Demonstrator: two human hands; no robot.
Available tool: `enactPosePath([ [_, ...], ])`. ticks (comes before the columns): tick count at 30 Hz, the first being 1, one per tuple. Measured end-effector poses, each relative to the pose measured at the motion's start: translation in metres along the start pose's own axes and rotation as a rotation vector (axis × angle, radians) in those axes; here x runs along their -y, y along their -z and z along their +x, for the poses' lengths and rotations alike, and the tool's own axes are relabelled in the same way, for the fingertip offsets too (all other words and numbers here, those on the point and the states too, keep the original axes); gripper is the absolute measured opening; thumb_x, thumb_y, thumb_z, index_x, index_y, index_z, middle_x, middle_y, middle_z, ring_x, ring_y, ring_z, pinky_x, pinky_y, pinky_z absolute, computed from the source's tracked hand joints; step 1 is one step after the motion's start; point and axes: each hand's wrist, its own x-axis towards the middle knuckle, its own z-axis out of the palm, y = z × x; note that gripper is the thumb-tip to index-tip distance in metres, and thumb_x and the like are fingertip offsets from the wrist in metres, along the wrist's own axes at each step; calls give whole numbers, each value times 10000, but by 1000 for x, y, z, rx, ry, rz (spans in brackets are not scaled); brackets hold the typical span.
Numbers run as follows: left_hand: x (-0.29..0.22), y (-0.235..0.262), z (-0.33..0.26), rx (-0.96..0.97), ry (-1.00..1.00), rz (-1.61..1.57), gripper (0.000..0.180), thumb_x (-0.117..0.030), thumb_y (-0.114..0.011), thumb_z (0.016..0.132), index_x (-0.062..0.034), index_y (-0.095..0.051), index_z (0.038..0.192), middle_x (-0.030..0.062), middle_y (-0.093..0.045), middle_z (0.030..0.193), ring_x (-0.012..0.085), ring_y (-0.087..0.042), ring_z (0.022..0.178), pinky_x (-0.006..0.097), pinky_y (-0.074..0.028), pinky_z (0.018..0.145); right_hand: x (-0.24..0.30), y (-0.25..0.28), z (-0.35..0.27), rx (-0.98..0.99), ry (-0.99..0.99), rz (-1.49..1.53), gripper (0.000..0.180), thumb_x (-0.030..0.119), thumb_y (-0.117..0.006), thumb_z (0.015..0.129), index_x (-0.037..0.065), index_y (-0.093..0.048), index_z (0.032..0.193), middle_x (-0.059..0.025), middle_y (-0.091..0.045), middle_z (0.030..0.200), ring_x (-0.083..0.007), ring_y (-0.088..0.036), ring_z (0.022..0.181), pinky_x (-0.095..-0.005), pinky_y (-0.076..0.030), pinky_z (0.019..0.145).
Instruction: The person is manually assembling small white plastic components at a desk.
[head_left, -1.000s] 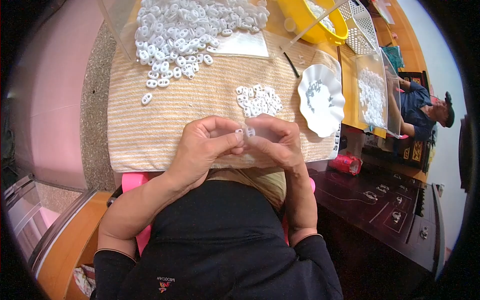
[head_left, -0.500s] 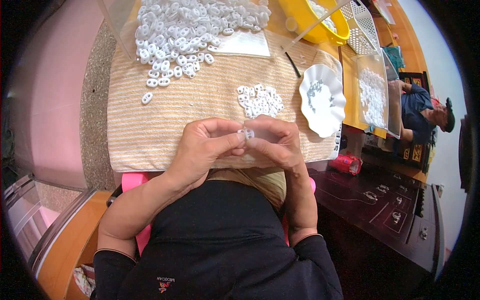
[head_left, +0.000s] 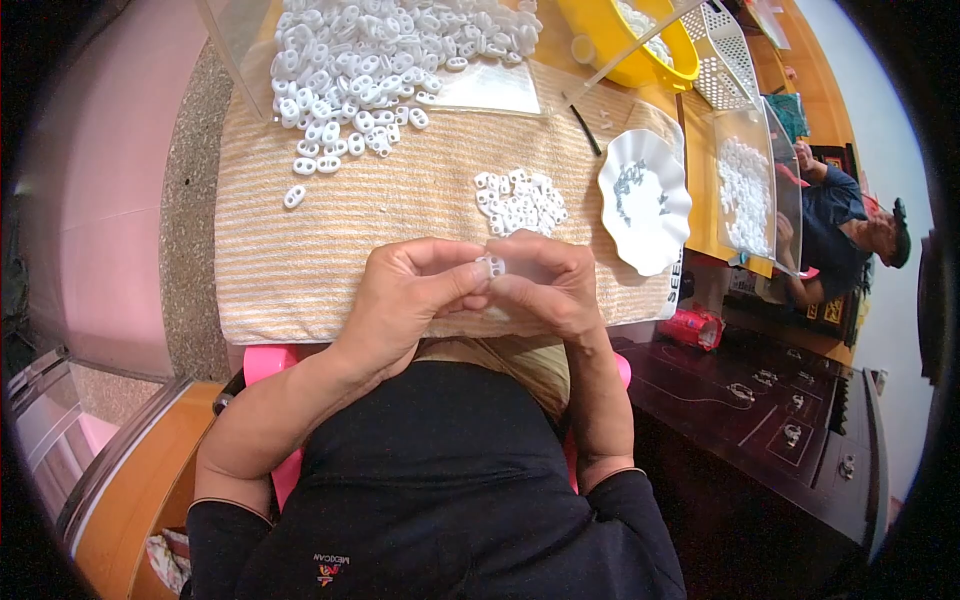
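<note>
Pieces [head_left: 495, 266], perhaps two, half-hidden between hands [head_left: 402, 285]

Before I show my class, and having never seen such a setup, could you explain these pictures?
There is no machine: these are a person's bare hands, the left hand and the right hand. The view comes from a wide fisheye camera worn on the person's head, looking down, so straight edges bend near the rim. A big heap of white two-holed pieces spills onto a striped cloth, which also bears a smaller cluster of white pieces and a wavy-edged white dish with small grey bits. Between their fingertips the hands hold a small white item; whether one part or two, I cannot tell.
</note>
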Motion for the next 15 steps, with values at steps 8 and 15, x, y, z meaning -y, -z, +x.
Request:
enactPosePath([
  [8, 0, -3, 0, -23, -5, -41, 221, -103, -653, 897, 46, -639, 1060, 83, -679, 855, 106, -646, 743, 222, -546, 702, -2, 2, 0, 2, 32, -35, 273, -51, -689, 809, -36, -660, 1080, -74, -654, 923, -105, -618, 845, -220, -490, 727],
  [15, -1, -1, 0, 2, -23, -46, 155, -64, -664, 878, 31, -639, 999, 93, -676, 833, 124, -653, 732, 238, -557, 694, -4, 3, 0, 34, 73, 10, 286, -69, -684, 806, -32, -658, 1088, -93, -663, 937, -127, -637, 853, -235, -505, 735],
])
